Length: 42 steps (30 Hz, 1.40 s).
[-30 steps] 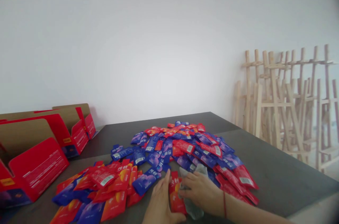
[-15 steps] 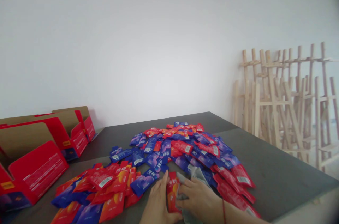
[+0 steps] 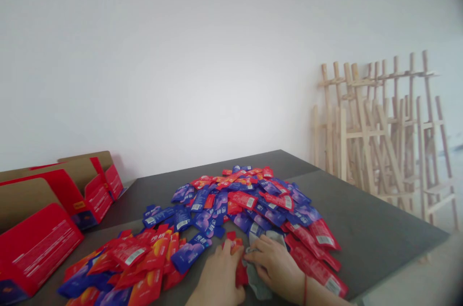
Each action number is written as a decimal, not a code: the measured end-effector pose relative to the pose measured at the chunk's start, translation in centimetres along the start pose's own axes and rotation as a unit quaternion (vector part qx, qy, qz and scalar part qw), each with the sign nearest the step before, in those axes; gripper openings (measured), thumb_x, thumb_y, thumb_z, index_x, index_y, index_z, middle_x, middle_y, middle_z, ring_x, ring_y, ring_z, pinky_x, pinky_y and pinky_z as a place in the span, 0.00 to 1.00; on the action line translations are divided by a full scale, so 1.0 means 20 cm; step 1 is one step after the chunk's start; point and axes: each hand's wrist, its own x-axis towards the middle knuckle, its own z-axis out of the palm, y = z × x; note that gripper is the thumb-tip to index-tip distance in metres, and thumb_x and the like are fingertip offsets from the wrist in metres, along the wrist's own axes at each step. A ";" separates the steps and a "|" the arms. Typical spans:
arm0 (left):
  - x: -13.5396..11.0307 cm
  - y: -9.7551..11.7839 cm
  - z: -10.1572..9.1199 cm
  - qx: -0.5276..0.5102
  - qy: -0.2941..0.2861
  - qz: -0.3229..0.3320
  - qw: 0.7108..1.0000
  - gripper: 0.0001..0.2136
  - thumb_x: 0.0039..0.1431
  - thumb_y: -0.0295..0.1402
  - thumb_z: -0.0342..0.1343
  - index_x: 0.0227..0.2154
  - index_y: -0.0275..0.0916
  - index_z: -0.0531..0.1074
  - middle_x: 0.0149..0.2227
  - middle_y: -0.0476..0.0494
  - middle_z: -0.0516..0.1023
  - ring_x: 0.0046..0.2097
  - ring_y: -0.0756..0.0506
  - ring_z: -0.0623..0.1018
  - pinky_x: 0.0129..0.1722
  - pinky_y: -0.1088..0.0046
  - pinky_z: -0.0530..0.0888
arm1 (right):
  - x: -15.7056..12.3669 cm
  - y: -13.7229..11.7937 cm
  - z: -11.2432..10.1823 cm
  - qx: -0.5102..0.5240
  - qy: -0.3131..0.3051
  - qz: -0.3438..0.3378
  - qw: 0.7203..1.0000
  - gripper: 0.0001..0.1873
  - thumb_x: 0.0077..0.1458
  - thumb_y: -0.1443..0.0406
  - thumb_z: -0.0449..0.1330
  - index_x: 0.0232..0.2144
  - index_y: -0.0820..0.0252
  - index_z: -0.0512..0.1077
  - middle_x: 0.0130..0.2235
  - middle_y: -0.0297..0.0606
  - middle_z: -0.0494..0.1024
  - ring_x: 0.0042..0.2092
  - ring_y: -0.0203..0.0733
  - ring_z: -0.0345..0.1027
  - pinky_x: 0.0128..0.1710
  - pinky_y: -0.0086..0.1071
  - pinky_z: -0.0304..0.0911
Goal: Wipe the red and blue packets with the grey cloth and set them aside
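A big heap of red and blue sachets [image 3: 249, 200] covers the dark grey table [image 3: 365, 229]. At the near edge my left hand [image 3: 217, 277] lies with its fingers closed over a small stack of red sachets [image 3: 239, 267]. Beside it, my right hand [image 3: 277, 265] grips the same stack from the right, its fingers also over a grey, silvery sachet [image 3: 258, 284]. A red cord circles my right wrist. How many sachets are in the stack is hidden by my fingers.
Open red display cartons with brown cardboard insides [image 3: 47, 219] stand in a row at the left. Wooden easel frames [image 3: 379, 137] lean against the white wall at the right. More sachets [image 3: 137, 262] lie spread to the left of my hands.
The view has shifted a little to the right and down. My left hand has closed further over the red stack, which now shows less, while my right hand stays pressed against it.
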 end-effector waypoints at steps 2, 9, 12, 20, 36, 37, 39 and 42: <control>0.02 0.02 -0.01 0.005 -0.012 0.014 1.000 0.32 0.40 0.27 0.56 0.55 0.38 0.72 0.55 0.29 0.75 0.52 0.30 0.78 0.51 0.55 0.75 | -0.01 0.00 0.01 -0.001 0.007 -0.006 1.000 0.19 0.56 0.72 0.55 0.46 0.49 0.76 0.43 0.36 0.76 0.46 0.46 0.66 0.43 0.36 0.59; -0.01 -0.04 -0.07 -0.040 0.023 0.003 0.999 0.23 0.47 0.22 0.50 0.48 0.42 0.70 0.37 0.43 0.82 0.41 0.40 0.82 0.40 0.68 0.73 | -0.03 0.02 0.01 0.040 0.056 -0.036 0.997 0.22 0.56 0.74 0.54 0.49 0.50 0.75 0.46 0.37 0.76 0.46 0.44 0.67 0.44 0.36 0.60; -0.07 -0.11 0.00 -0.153 0.072 -0.050 0.984 0.19 0.52 0.21 0.47 0.47 0.43 0.65 0.33 0.51 0.79 0.36 0.47 0.80 0.37 0.75 0.70 | -0.03 0.02 0.02 0.038 0.052 -0.040 0.997 0.21 0.57 0.73 0.54 0.48 0.51 0.75 0.46 0.37 0.77 0.46 0.44 0.67 0.45 0.36 0.61; -0.18 -0.26 0.14 -0.154 0.096 -0.114 0.977 0.27 0.51 0.38 0.60 0.56 0.42 0.67 0.46 0.44 0.80 0.48 0.40 0.79 0.47 0.66 0.73 | -0.01 0.02 -0.03 0.019 0.019 -0.051 0.998 0.20 0.56 0.73 0.54 0.48 0.52 0.76 0.46 0.38 0.77 0.47 0.45 0.68 0.45 0.37 0.61; -0.02 -0.28 0.24 -0.221 0.124 -0.070 0.965 0.57 0.32 0.31 0.73 0.68 0.31 0.50 0.69 0.27 0.58 0.70 0.32 0.57 0.69 0.53 0.55 | 0.46 -0.09 0.06 -0.184 -0.077 -0.081 0.977 0.10 0.60 0.67 0.56 0.36 0.62 0.78 0.38 0.45 0.78 0.43 0.52 0.70 0.35 0.40 0.64; -0.02 -0.28 0.24 -0.221 0.126 -0.068 0.965 0.58 0.32 0.32 0.73 0.68 0.32 0.49 0.68 0.28 0.58 0.70 0.32 0.57 0.69 0.53 0.55 | 0.47 -0.09 0.06 -0.187 -0.077 -0.084 0.976 0.10 0.61 0.67 0.56 0.35 0.64 0.78 0.38 0.46 0.77 0.43 0.52 0.70 0.35 0.40 0.64; -0.01 -0.29 0.25 -0.219 0.130 -0.062 0.965 0.58 0.32 0.32 0.73 0.68 0.33 0.49 0.68 0.29 0.59 0.70 0.31 0.57 0.69 0.52 0.55 | 0.47 -0.10 0.06 -0.188 -0.083 -0.111 0.972 0.10 0.61 0.67 0.57 0.35 0.64 0.78 0.38 0.46 0.77 0.44 0.52 0.69 0.35 0.40 0.63; -0.01 -0.30 0.27 -0.215 0.132 -0.039 0.967 0.56 0.34 0.31 0.70 0.69 0.32 0.48 0.68 0.28 0.59 0.69 0.31 0.58 0.68 0.51 0.56 | 0.38 -0.14 0.05 -0.180 -0.100 -0.192 0.960 0.07 0.60 0.62 0.60 0.36 0.56 0.78 0.40 0.39 0.78 0.48 0.50 0.66 0.38 0.39 0.62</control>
